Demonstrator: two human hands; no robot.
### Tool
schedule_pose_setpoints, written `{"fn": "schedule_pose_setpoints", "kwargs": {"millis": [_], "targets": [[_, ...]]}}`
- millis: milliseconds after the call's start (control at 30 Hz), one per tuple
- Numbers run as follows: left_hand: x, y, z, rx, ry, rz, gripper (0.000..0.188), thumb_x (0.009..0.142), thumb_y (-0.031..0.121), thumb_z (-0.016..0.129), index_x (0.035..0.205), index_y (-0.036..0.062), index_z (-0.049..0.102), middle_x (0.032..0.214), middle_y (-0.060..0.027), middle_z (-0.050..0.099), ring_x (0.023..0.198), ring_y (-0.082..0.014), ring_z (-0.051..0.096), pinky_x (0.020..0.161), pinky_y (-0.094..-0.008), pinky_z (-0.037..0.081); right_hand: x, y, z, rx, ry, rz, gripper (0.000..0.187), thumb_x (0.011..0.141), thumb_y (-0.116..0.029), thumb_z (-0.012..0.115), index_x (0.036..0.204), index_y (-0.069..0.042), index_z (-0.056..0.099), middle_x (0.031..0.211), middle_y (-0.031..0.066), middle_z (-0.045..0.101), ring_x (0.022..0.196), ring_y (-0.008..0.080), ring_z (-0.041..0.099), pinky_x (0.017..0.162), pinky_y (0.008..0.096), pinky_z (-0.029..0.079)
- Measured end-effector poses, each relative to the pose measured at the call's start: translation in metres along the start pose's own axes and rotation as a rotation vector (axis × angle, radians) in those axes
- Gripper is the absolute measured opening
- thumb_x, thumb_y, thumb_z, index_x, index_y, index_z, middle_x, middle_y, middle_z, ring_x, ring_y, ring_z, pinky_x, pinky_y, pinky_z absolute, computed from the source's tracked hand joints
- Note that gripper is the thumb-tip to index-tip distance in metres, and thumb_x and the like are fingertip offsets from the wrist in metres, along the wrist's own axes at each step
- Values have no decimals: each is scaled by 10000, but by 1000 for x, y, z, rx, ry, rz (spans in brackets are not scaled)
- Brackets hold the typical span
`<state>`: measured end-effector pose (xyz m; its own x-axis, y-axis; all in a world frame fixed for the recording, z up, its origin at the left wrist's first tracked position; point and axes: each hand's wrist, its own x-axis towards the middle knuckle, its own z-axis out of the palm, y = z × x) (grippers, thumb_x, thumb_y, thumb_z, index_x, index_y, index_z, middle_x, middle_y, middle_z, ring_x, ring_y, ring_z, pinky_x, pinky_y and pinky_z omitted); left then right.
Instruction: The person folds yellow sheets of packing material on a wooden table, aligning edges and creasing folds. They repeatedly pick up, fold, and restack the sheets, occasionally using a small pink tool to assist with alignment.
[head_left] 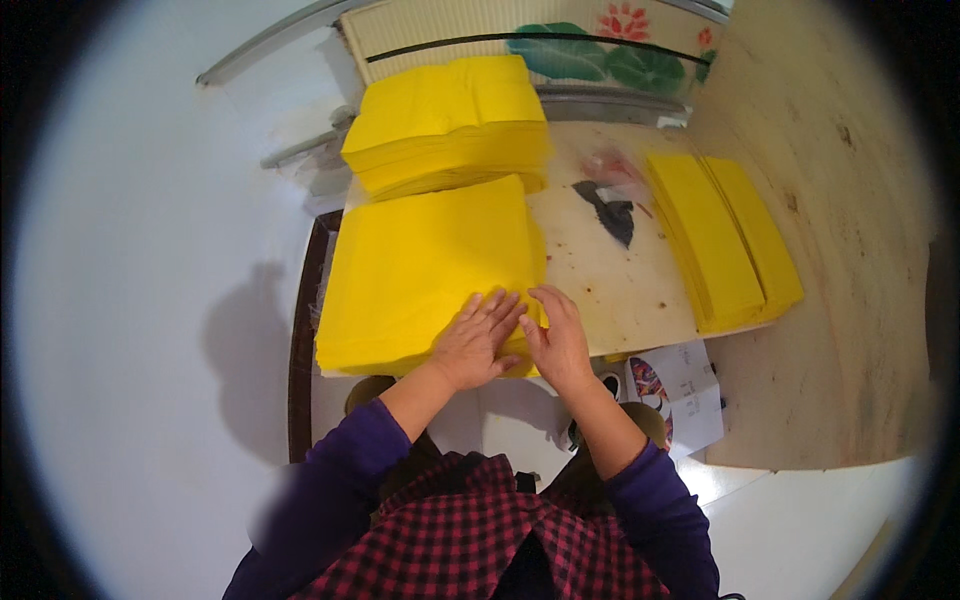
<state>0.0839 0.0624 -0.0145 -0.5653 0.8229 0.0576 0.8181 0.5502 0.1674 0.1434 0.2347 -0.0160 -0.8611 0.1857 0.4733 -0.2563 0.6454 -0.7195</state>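
My left hand (pixel 472 345) lies flat on the front right part of a stack of yellow sheets (pixel 430 265), its fingers stretched out and a little apart. Beside it, my right hand (pixel 560 345) is at the stack's right edge, fingers extended and slightly bent, with nothing visible in them. Whether the sheets are cloth or paper I cannot tell. Directly behind stands another, taller yellow stack (pixel 445 105), with a fold line across its top.
Two narrow yellow stacks (pixel 705 240) (pixel 755 225) lie side by side on the right of the pale tabletop (pixel 600 290). Dark scraps (pixel 610 212) and crumpled clear plastic (pixel 612 168) lie between. A wooden panel (pixel 830 250) borders the right; a printed white box (pixel 680 395) is below.
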Motion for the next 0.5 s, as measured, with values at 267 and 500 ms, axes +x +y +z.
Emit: {"fn": "schedule_pose_setpoints", "kwargs": {"millis": [267, 500], "targets": [[-44, -60, -29, -137, 397, -187, 587, 969, 351, 573, 1471, 72, 453, 1548, -138, 412, 1474, -324, 307, 1232, -499, 132, 12, 21, 13, -34, -47, 110, 484, 909, -146, 669, 1336, 13, 507, 1386, 279, 507, 1306, 451, 461, 1116, 482, 365], [-97, -234, -43, -1029, 760, -823, 649, 1050, 495, 405, 1484, 13, 425, 1544, -165, 414, 1453, -290, 341, 1201, -393, 220, 16, 18, 28, -191, -82, 195, 630, 932, -155, 644, 1453, 57, 360, 1450, 330, 430, 1375, 466, 396, 1137, 483, 341]]}}
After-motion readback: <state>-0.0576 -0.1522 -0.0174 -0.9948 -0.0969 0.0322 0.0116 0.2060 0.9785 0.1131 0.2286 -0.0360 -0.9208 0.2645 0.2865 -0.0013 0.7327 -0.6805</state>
